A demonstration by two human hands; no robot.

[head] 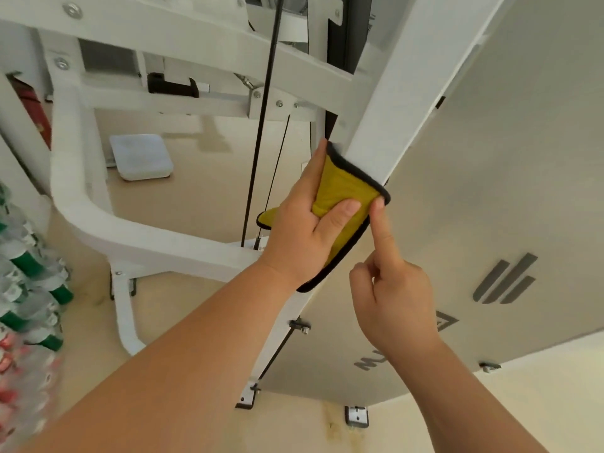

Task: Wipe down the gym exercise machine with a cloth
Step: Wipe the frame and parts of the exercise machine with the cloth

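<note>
1. The left hand [304, 230] has its grip clamped on the yellow cloth [343, 204], folded around the white upright post [389, 125] of the machine.
2. The right hand [395, 295] holds nothing; its forefinger touches the cloth's edge.
3. Wiping looks underway; the grey shroud panel [490, 191] and the curved frame [98, 204] likely remain.
4. Cleaned areas cannot be told; the machine's top is cut off.

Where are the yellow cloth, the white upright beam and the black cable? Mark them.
yellow cloth [340, 191]: head view, its yellow face.
white upright beam [389, 119]: head view, its flat front face.
black cable [261, 125]: head view, mid-length.
</note>
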